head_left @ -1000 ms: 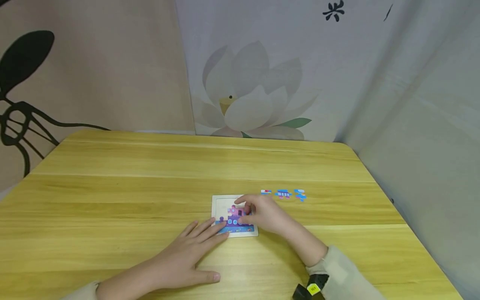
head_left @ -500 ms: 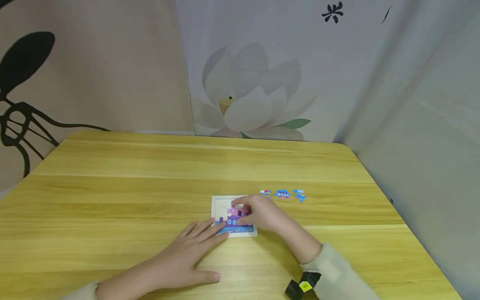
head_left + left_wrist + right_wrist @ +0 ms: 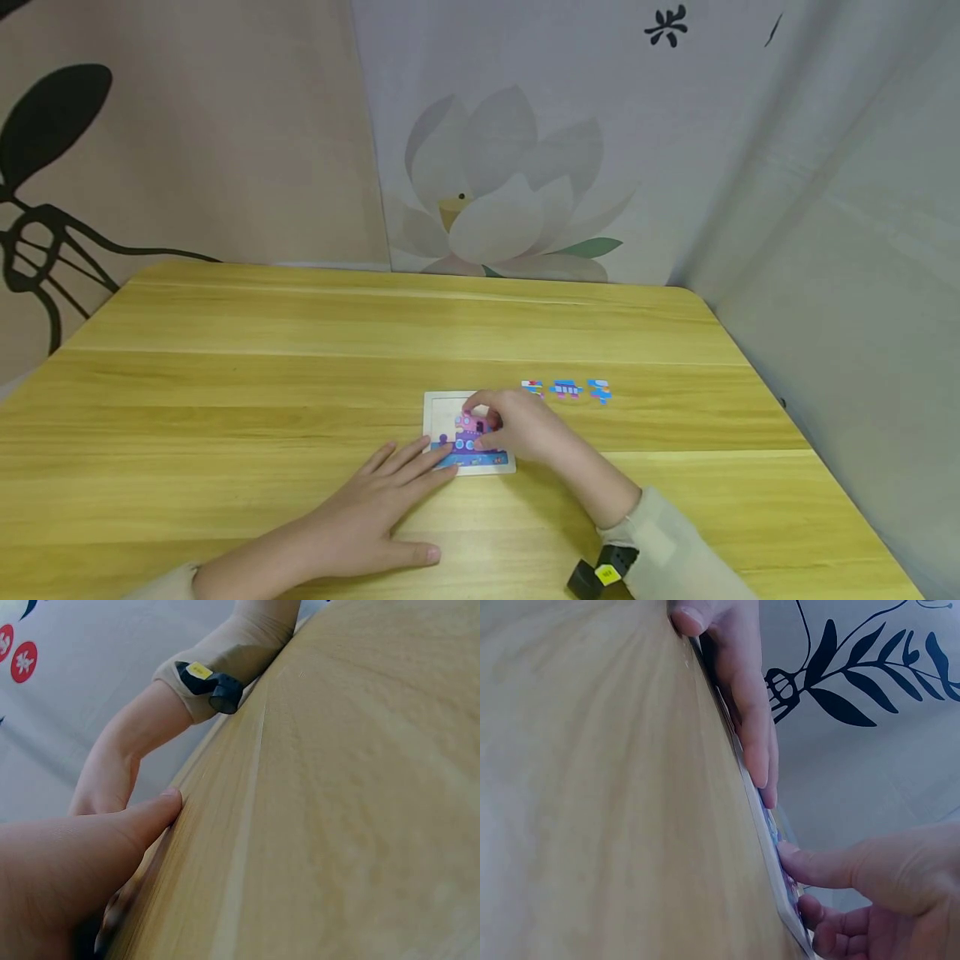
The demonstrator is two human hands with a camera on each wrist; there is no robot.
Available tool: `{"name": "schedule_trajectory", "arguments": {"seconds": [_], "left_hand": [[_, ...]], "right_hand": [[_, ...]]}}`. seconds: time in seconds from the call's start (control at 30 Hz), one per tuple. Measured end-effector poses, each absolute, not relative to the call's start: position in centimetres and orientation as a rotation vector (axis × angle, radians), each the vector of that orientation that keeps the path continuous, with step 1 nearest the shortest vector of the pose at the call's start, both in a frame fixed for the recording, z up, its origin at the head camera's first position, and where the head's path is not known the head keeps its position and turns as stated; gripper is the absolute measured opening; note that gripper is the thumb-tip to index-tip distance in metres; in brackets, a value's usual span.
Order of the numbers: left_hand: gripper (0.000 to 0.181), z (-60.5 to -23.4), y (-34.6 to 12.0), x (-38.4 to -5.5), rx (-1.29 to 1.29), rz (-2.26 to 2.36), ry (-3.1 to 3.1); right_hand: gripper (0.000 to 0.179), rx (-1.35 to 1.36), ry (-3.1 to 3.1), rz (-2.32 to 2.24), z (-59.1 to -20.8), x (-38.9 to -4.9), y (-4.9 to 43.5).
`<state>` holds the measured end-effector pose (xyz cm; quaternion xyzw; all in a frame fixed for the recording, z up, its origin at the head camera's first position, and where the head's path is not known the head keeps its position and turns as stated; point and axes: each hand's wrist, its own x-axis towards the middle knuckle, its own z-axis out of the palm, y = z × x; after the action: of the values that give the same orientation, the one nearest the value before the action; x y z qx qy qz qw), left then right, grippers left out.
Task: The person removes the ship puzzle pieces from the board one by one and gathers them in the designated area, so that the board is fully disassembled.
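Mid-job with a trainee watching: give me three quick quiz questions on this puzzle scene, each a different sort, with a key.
1. How many loose, flat, multicoloured puzzle pieces are visible on the yellow wood-grain table?
2. True or false: the bare left hand is gripping one of those loose pieces.
3. From the person's side, where are the loose pieces relative to the square, white-rimmed puzzle tray?
A) left of it
B) right of it
C) inside it

Key: 1. Three. 2. False; its straight fingers rest on the tray. 3. B.
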<state>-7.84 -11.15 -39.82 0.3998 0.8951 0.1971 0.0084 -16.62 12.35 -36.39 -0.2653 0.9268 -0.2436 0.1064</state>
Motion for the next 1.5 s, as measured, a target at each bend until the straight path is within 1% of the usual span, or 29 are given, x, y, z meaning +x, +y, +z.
{"name": "schedule_trajectory", "arguments": {"seconds": [0.27,0.73,0.87,1.17,1.5], "left_hand": [[0.081,-39.9,-11.2,-7.9,1.257,0.610,2.802],[0.081,-40.0,-11.2,-8.0,1.270,0.605,2.821],[0.081,-39.9,-11.2,-7.9,1.275,0.610,2.822],[0.081,-39.9,-11.1,-7.9,1.242,0.613,2.798],[0.081,-39.8,-11.1,-7.9,1.250,0.618,2.805]], "right_hand": [[0.039,-0.747,2.767,-0.756,-36.5,-16.1,12.3],[0.042,-0.823,2.776,-0.909,-37.2,-15.6,12.6],[0.039,-0.817,2.753,-0.990,-37.5,-15.6,12.9],[0.022,-0.817,2.680,-1.225,-37.9,-15.7,13.5],[0.020,-0.782,2.647,-1.373,-37.7,-15.7,13.8]]}}
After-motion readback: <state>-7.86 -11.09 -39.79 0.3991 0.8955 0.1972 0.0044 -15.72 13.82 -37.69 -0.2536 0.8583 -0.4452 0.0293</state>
